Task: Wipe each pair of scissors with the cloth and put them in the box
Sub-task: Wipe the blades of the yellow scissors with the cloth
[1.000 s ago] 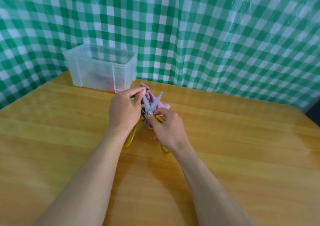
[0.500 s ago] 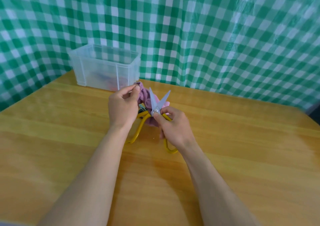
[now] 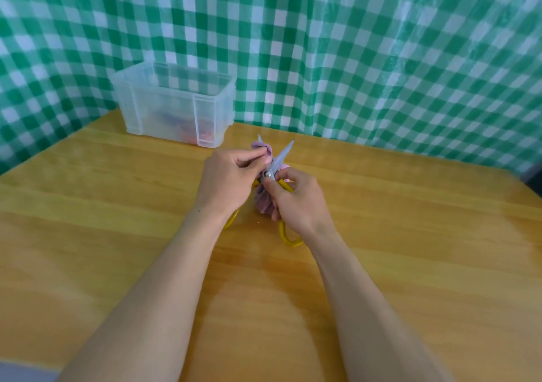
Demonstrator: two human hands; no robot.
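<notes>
**Pink cloth (image 3: 262,201) shifts onto the left blade**

Half a second ago it sat beside that blade; now it wraps it. Far left on the tabletop (image 3: 117,220) stands the clear box (image 3: 176,108), well apart. Next, the left hand (image 3: 225,179) pinches the cloth round the blade. The scissors (image 3: 282,158), spread in a V, point away, and the right hand (image 3: 299,202) grips them at the pivot. The box lies up-left, nearer the left hand.

A honey-coloured wooden table (image 3: 410,264) spreads beneath the grip and out to every side of it. Behind the grip hangs a glossy green-and-white checked sheet (image 3: 352,59), which meets the table's far edge and wraps round to the left.
</notes>
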